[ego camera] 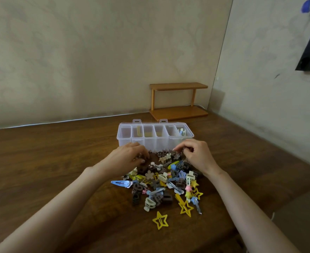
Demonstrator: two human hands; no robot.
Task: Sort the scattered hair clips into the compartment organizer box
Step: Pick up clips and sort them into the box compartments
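hair clips of mixed brown, yellow, blue and cream plastic [161,179] lie heaped just before the clear plastic compartment organizer box [155,143], its length running left-right beyond both hands; left hand [130,158] grips brown clips [143,168], right hand [196,156] curled, contents unclear

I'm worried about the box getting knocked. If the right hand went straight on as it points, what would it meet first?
Probably the front wall of the clear box, just beyond the right hand, though the gap is hard to judge.
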